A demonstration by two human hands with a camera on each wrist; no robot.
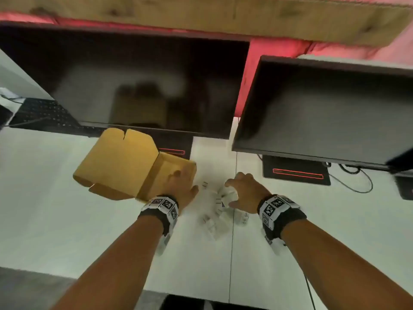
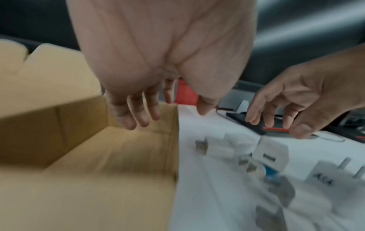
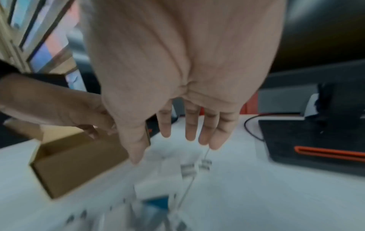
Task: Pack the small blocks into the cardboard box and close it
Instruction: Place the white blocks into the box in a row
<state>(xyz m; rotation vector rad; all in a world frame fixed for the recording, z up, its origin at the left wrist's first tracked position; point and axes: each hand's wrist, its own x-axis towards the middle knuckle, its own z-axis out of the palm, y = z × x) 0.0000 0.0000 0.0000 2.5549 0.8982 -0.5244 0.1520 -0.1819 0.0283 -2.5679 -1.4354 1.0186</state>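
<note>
A white table (image 1: pixel 67 209) carries the open cardboard box (image 1: pixel 125 162), scattered small blocks (image 1: pixel 218 211), 2 monitor bases (image 1: pixel 297 173).

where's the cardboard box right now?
Head view: the cardboard box sits open on the white desk, left of centre in front of the left monitor, with the left hand over its right end and the small blocks just right of it.

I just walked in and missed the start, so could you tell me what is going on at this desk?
A person is packing small white blocks into a cardboard box. The box sits open on the white desk, lid flap up, and looks empty. The left hand is over its right edge, fingers relaxed. The right hand hovers open above the pile, not yet gripping any. Two dark monitors stand behind.
</note>
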